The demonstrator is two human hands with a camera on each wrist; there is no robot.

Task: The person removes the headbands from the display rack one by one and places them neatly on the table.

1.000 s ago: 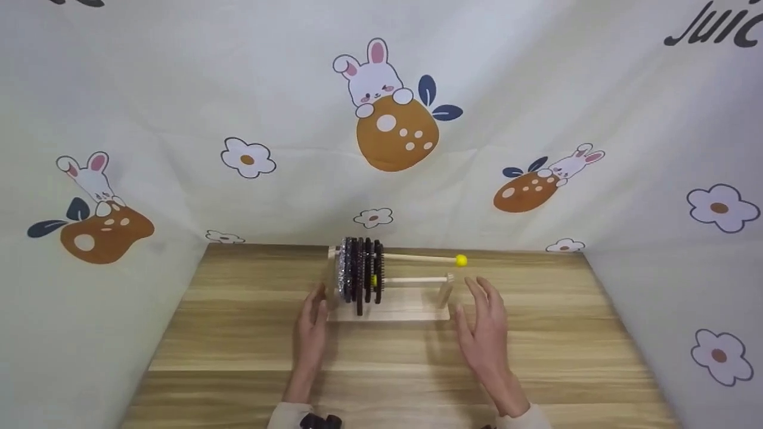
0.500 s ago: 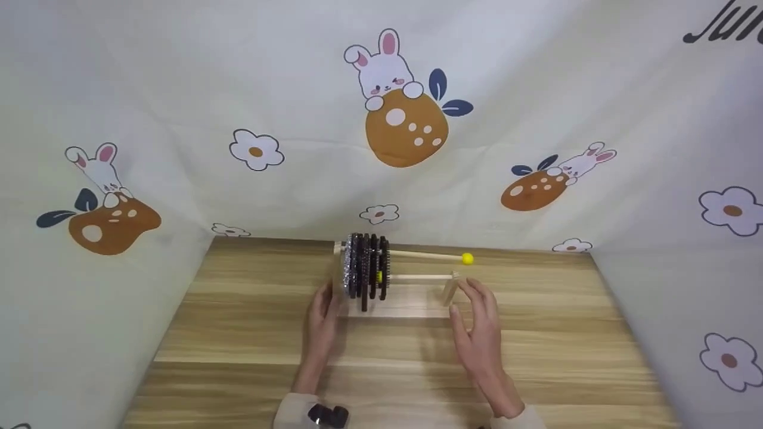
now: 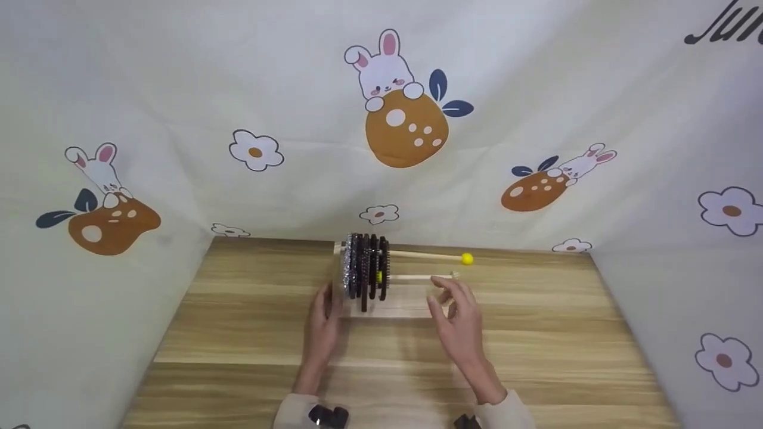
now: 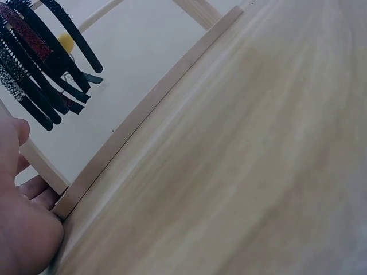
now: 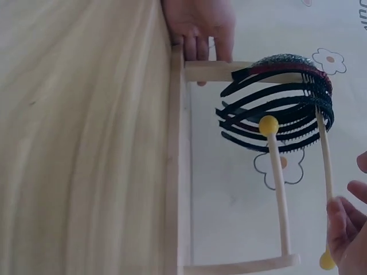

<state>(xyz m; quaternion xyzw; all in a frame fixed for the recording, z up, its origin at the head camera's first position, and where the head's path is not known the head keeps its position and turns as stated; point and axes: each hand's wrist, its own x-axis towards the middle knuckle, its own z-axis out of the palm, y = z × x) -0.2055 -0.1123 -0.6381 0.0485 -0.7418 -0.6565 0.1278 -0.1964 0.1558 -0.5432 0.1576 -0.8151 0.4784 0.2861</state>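
Note:
A pale wooden rack [image 3: 411,307] stands on the table, with two rods tipped by yellow balls. Several dark headbands [image 3: 365,268], some glittery, hang bunched at its left end. My left hand [image 3: 323,325] grips the rack's left upright [image 5: 209,71]; in the left wrist view the thumb lies in front and other fingers reach behind it. My right hand [image 3: 460,328] hovers at the rack's right end, index finger and thumb apart, the index fingertip overlapping the front rod [image 3: 411,277] in the head view. This hand partly covers the right upright.
The back rod's yellow ball [image 3: 467,259] sticks out to the right, beyond the rack's end. Wood-grain table [image 3: 238,333] surrounds the rack. A printed cloth [image 3: 298,196] with rabbits and flowers rises close behind it and at both sides.
My left hand has closed in on the rack's left upright. The right hand has moved left, from beside the right upright to over the rod's end. The head view has shifted slightly.

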